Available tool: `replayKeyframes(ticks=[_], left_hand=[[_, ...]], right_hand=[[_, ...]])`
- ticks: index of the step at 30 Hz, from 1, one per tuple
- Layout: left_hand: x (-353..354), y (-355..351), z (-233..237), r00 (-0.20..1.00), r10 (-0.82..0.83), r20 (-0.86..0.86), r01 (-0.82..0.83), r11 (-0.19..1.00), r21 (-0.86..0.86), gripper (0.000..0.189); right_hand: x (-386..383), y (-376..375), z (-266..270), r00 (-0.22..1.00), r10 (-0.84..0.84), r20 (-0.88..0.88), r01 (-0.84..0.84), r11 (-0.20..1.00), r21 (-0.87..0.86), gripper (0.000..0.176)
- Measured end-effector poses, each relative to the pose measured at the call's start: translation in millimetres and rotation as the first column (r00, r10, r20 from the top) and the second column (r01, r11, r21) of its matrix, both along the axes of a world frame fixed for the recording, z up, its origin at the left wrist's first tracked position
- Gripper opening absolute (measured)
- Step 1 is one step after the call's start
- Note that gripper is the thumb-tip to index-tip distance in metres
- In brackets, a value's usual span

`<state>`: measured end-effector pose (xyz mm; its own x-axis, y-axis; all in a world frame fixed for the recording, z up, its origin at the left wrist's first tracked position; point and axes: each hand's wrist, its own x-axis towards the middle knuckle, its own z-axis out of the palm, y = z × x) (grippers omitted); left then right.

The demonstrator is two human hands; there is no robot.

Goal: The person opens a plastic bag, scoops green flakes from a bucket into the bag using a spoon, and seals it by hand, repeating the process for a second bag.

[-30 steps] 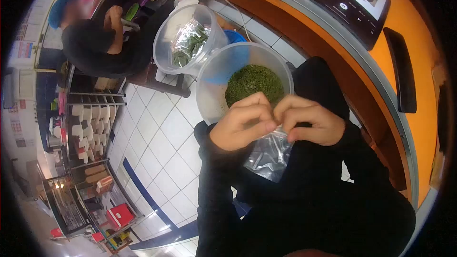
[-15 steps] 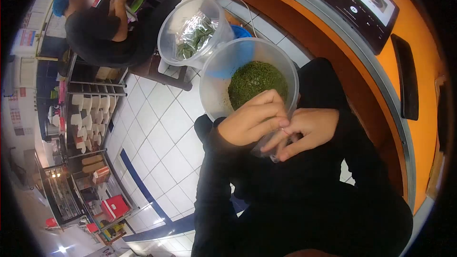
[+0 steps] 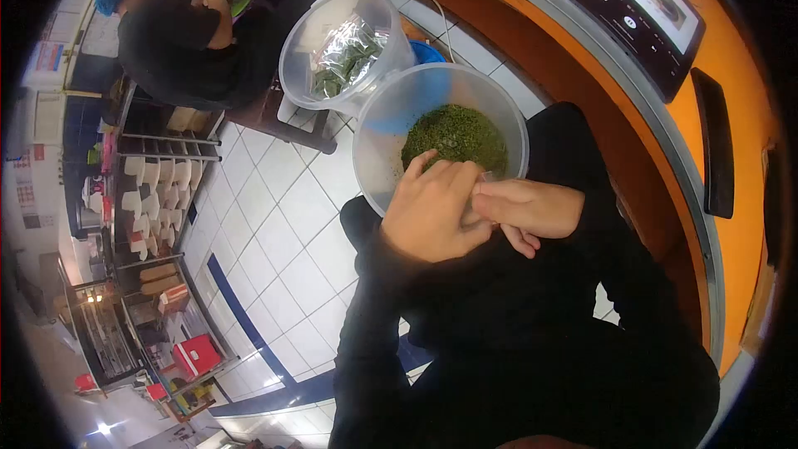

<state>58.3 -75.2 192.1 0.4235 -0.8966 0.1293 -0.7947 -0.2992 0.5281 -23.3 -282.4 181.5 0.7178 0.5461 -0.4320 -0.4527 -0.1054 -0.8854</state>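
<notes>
At the herb tub (image 3: 378, 158), left hand (image 3: 432, 214) and right hand (image 3: 532, 209) press together, fingers curled; what they grip is hidden.

White tiled floor (image 3: 274, 241) with a blue stripe (image 3: 241, 316), curved orange counter (image 3: 748, 116) on the right carrying a tablet (image 3: 640, 8), metal racks (image 3: 154, 191) and red box (image 3: 193, 357) left, person in black (image 3: 179, 41) top left.

Two plastic tubs (image 3: 376, 162), two hands (image 3: 432, 214), one tablet (image 3: 642, 15)
</notes>
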Motion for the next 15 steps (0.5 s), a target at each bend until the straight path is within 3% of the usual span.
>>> replayKeyframes(ticks=[3,7,9,12,15], left_hand=[[4,-4,-5,1.000,0.011,0.010,-0.012,0.998,0.069,0.046],[3,-3,-11,1.000,0.018,-0.015,-0.020,0.996,-0.091,0.045],[3,-3,-14,1.000,0.016,-0.021,-0.019,0.991,-0.134,0.045],[3,-2,-17,0.999,0.032,-0.017,-0.034,0.987,-0.154,0.045],[2,-6,-17,0.998,0.055,-0.002,-0.054,0.972,-0.228,0.042]], right_hand=[[3,7,6,0.993,-0.026,0.113,0.032,0.998,-0.052,0.066],[4,9,19,0.983,0.023,0.184,0.019,0.975,-0.223,0.065],[1,12,23,0.913,0.005,0.408,0.111,0.959,-0.261,0.065],[1,16,25,0.851,0.060,0.522,0.143,0.929,-0.340,0.064],[2,17,26,0.842,0.090,0.532,0.139,0.916,-0.375,0.064]])
